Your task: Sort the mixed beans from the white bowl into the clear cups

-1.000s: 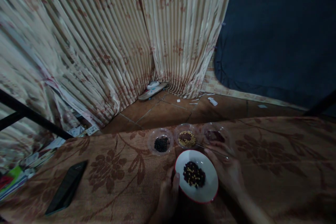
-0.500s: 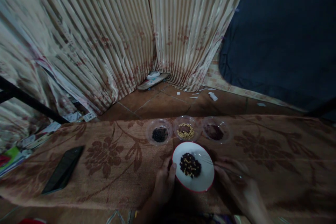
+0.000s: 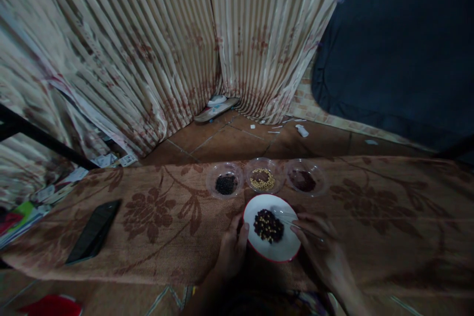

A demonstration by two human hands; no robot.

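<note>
- left hand (image 3: 232, 248): partly curled; thumb over left rim of white round bowl with red rim (image 3: 289, 246), fingers along its outer side; bowl at lower centre of frame, can't tell if it rests on the cloth
- right hand (image 3: 324, 243): fingers pinched around thin shiny utensil (image 3: 307, 233); its far end is over the bowl, type unclear; fingertips overlap right rim, contact can't be told
- bowl contents: heaped mix of dark and yellow beans (image 3: 268, 227); white inner wall bare around it
- row of three clear round plastic tubs, mid frame: left one has small black beans (image 3: 225, 185); middle one yellow beans (image 3: 262, 180); right one dark red beans (image 3: 302, 181)
- brown woven cloth with darker flower pattern (image 3: 166, 261) under everything; black flat rectangular phone (image 3: 94, 231) at lower left
- pleated striped curtain (image 3: 159, 34) across upper left and centre; reddish print
</note>
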